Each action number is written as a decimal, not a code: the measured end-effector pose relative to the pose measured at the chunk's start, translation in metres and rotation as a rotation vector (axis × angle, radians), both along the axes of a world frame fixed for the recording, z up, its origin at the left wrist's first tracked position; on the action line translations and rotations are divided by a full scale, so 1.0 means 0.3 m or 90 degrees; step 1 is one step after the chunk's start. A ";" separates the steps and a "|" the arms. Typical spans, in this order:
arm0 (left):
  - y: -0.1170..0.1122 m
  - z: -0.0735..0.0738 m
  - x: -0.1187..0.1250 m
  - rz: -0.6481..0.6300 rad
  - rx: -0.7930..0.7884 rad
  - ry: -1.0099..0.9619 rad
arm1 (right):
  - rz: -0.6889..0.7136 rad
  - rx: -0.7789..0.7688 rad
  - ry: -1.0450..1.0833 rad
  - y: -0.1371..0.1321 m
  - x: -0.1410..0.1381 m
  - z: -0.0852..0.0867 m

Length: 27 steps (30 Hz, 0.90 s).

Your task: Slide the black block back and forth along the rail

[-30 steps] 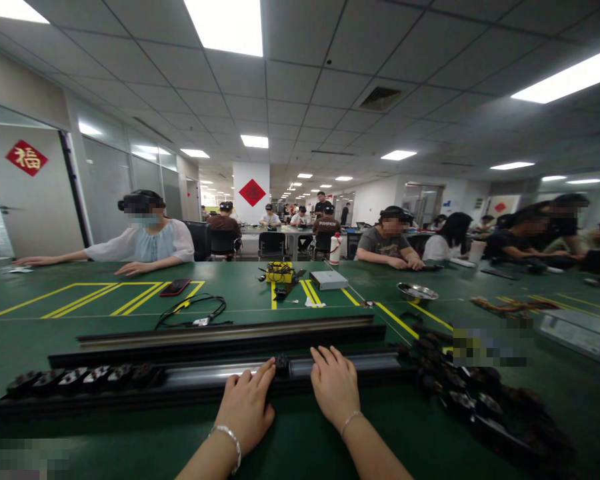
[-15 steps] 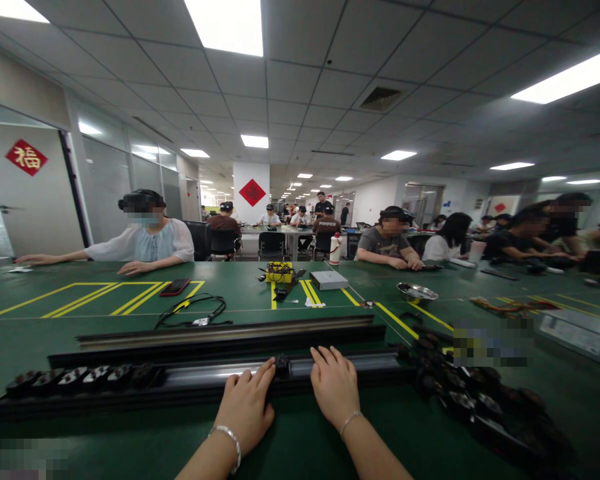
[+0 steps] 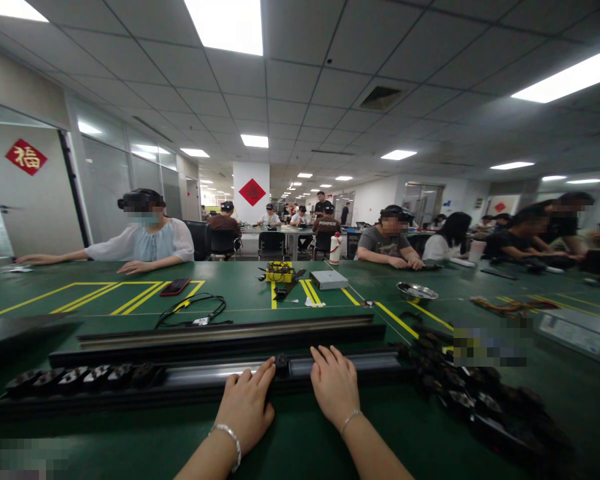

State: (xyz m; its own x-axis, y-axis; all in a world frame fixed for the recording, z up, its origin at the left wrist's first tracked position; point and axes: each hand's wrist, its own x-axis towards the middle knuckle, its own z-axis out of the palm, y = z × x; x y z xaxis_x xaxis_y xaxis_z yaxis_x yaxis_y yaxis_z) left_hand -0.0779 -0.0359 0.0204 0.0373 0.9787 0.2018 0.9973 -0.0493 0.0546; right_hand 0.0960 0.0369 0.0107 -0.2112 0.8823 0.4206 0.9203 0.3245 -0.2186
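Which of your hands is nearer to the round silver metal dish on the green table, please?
Right. The right hand rests on the long black rail, below and left of the round silver metal dish; the left hand lies further left.

Bench (image 3: 105, 433) is dark green with yellow line markings; the long rail (image 3: 205, 381) is black with a silvery strip down the middle. Both wrists have silver bracelets; phone (image 3: 175, 287) is red, little box (image 3: 329, 279) is white-grey.
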 end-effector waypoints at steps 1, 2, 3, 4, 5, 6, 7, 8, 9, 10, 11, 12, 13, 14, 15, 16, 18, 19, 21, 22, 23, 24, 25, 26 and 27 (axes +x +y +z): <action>0.001 0.000 -0.001 0.001 -0.002 -0.002 | 0.000 -0.002 0.003 0.000 0.000 -0.001; 0.001 -0.001 -0.002 0.003 -0.003 -0.004 | 0.000 -0.005 0.004 0.000 0.000 -0.001; 0.002 -0.001 -0.002 0.003 -0.004 -0.006 | 0.000 -0.007 0.004 0.000 0.000 -0.002; 0.003 -0.002 -0.003 0.001 -0.002 -0.006 | 0.000 -0.007 0.004 0.000 -0.001 -0.003; 0.003 -0.003 -0.003 -0.001 0.000 -0.006 | 0.000 -0.005 0.005 0.001 -0.001 -0.003; 0.004 -0.004 -0.004 -0.002 0.002 -0.005 | 0.002 -0.001 0.005 0.001 -0.001 -0.004; 0.004 -0.004 -0.004 -0.002 0.004 -0.005 | 0.002 0.004 0.006 0.001 -0.001 -0.005; 0.005 -0.004 -0.004 -0.001 0.005 -0.006 | 0.002 0.006 0.005 0.001 -0.001 -0.005; 0.005 -0.003 -0.003 0.001 0.004 -0.006 | 0.001 0.007 0.003 0.001 -0.001 -0.005; 0.005 -0.002 -0.003 0.003 0.002 -0.007 | 0.000 0.006 0.001 0.001 -0.001 -0.004; 0.005 -0.001 -0.002 0.004 0.000 -0.007 | -0.002 0.005 -0.001 0.001 -0.001 -0.003; 0.005 0.001 -0.002 0.005 -0.003 -0.006 | -0.002 0.003 -0.003 0.001 -0.001 -0.002; 0.005 0.002 -0.002 0.006 -0.005 -0.004 | -0.003 0.001 -0.006 0.000 -0.001 -0.001; 0.005 0.003 -0.001 0.006 -0.008 -0.002 | -0.003 -0.001 -0.009 0.000 -0.001 0.000; 0.006 0.004 -0.001 0.006 -0.010 0.000 | -0.003 -0.003 -0.011 0.000 -0.002 0.001; 0.006 0.004 -0.001 0.006 -0.012 0.002 | -0.004 -0.004 -0.013 0.000 -0.002 0.001; 0.007 0.003 -0.002 0.006 -0.013 0.007 | -0.003 -0.003 -0.011 0.000 -0.002 0.000; 0.007 0.002 -0.003 0.006 -0.011 0.009 | -0.002 -0.001 -0.008 0.001 -0.001 0.000; 0.006 0.000 -0.004 0.004 -0.004 0.011 | 0.002 0.002 -0.002 0.002 0.000 -0.001; 0.005 -0.001 -0.004 0.001 -0.001 0.011 | 0.004 0.003 -0.001 0.002 0.000 -0.002; 0.005 -0.002 -0.004 -0.001 0.002 0.011 | 0.005 0.003 -0.001 0.002 0.000 -0.002; 0.005 -0.003 -0.004 -0.003 0.004 0.010 | 0.006 0.002 0.000 0.002 0.001 -0.002; 0.005 -0.003 -0.004 -0.003 0.005 0.010 | 0.006 0.001 0.000 0.001 0.001 -0.002; 0.006 -0.004 -0.004 -0.003 0.006 0.010 | 0.006 -0.001 0.001 0.001 0.001 -0.002; 0.006 -0.005 -0.004 -0.002 0.007 0.010 | 0.007 -0.004 0.003 0.001 0.001 -0.001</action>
